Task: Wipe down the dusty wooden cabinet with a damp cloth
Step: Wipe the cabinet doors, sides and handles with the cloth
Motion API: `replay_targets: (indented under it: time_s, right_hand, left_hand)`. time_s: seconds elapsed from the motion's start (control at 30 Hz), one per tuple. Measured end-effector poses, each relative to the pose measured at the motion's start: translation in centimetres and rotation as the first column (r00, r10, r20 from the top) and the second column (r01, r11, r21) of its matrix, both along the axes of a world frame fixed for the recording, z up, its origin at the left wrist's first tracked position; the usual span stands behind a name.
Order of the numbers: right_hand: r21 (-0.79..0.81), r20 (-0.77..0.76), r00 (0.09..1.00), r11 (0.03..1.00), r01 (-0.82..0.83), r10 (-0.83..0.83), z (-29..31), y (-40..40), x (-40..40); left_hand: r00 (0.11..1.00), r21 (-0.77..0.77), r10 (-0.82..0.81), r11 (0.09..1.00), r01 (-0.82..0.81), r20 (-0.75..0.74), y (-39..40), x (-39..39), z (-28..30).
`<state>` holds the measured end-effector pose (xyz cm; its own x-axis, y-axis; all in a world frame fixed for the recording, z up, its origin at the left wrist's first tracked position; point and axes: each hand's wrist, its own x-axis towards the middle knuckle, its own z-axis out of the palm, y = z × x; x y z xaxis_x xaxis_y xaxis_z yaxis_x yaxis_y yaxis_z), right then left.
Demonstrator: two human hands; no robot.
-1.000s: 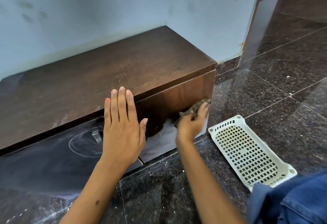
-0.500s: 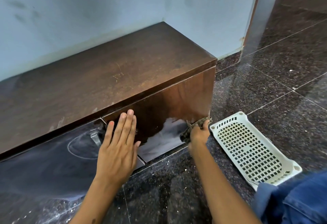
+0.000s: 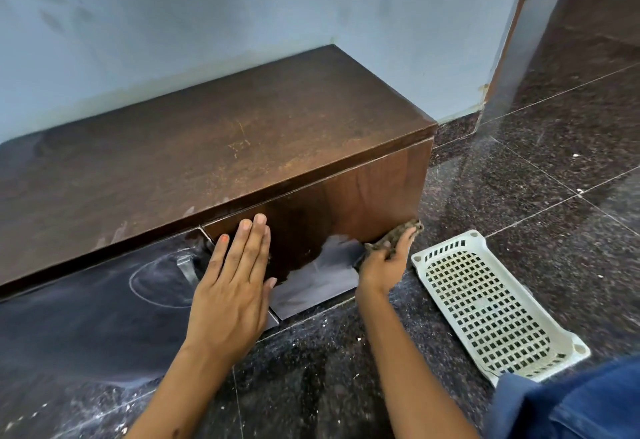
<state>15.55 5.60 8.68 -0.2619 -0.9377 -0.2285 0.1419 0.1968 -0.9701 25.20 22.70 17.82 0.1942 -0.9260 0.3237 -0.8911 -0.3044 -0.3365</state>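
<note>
Two bare forearms enter from the bottom edge, with blue denim [image 3: 571, 404] at the lower right corner. Nearest surface is the dark speckled stone floor [image 3: 311, 386], glossy, with pale specks and dust smears toward the lower left. Left hand [image 3: 232, 296] lies flat, fingers straight and together, palm pressed against the cabinet front panel [image 3: 346, 210]; it grasps nothing. Right hand [image 3: 384, 262] is curled around a brownish mottled cloth [image 3: 398, 234], holding it bunched against the lower right corner of that panel, close to the floor line. Just right of this hand, a white perforated plastic tray [image 3: 491, 303] lies flat on the floor, apart from the cabinet. Panel shows a glossy brown wood finish with a pale reflective patch low down between the two hands. Left of the panel, a darker door section [image 3: 104, 300] carries a dusty ring mark and a metal handle [image 3: 187, 267]. Beyond, the wooden cabinet [image 3: 207, 147] stands low against the wall; its top is dark brown, dull, with light scratches near the middle and whitish smudges along the front edge. Behind it rises a pale blue wall [image 3: 242, 22] with faint dark marks at upper left. Far right, the wall ends at a wooden door frame [image 3: 509, 33], with more dark tiled floor past it.
</note>
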Motion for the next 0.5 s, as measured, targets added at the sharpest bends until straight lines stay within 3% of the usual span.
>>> replay_targets:
  time_s: [0.07, 0.13, 0.2, 0.33, 0.5]
  right_hand:
    - [0.274, 0.132, 0.989, 0.956, -0.104, 0.070, -1.6, -1.1, -1.4]
    - [0.392, 0.211, 0.973, 0.903, -0.174, 0.096, -2.2, -1.2, -2.1]
    - [0.313, 0.146, 0.987, 0.943, -0.109, 0.066, -1.5, -0.6, -1.5]
    - [-0.025, -0.027, 0.999, 0.999, 0.032, -0.033, 0.9, 0.7, 0.8]
    - [-0.171, -0.096, 0.993, 0.984, 0.057, -0.075, 1.0, 0.9, 0.8]
  left_hand:
    - [1.000, 0.001, -0.004, 1.000, 0.004, 0.002, 0.0, 0.1, 0.0]
    - [1.000, 0.013, -0.009, 1.000, 0.009, 0.002, 0.0, 0.2, 0.0]
    - [1.000, 0.015, -0.012, 1.000, 0.012, -0.008, 0.0, 0.3, 0.0]
    - [1.000, 0.025, -0.030, 0.999, 0.030, 0.002, 0.0, 0.6, 0.0]
    - [0.997, 0.027, -0.077, 0.997, 0.077, 0.002, 0.3, 1.0, 0.4]
